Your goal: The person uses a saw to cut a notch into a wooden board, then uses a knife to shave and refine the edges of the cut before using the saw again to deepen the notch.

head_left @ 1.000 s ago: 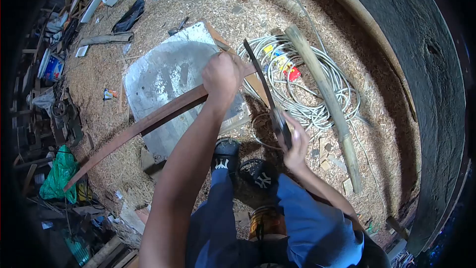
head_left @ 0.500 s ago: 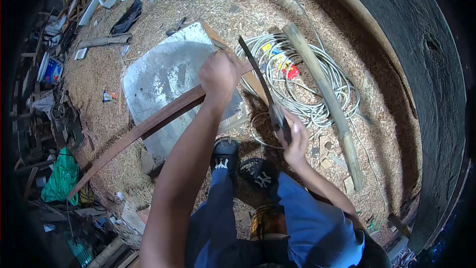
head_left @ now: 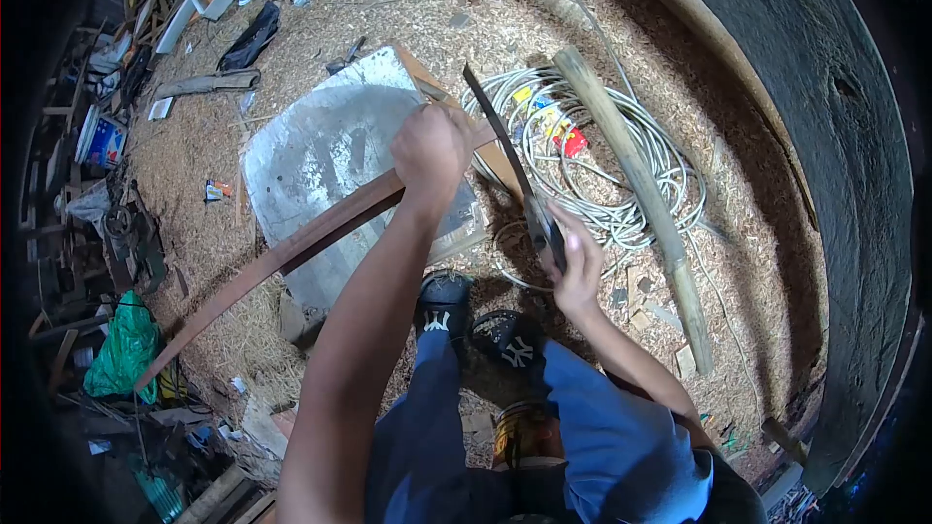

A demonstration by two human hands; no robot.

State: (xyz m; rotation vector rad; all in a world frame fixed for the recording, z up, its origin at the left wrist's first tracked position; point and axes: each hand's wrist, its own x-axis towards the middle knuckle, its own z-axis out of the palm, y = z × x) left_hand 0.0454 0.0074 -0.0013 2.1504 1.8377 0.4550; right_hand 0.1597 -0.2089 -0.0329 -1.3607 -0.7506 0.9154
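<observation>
At the centre-left of the frame I see a long, reddish-brown wooden strip [head_left: 291, 245], narrow and slightly curved. The left hand [head_left: 431, 150] is closed in a fist around it, arm reaching up from the bottom. The right hand [head_left: 580, 270], at centre-right, wraps a dark, thin-bladed tool [head_left: 510, 150].

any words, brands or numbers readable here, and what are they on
"NY", as interlocked letters, on the left shoe
"NY" on the right shoe
Too small or blurred to read: the print on the red, yellow and blue packaging by the coiled cable, the blue and white container and the small packet
</observation>
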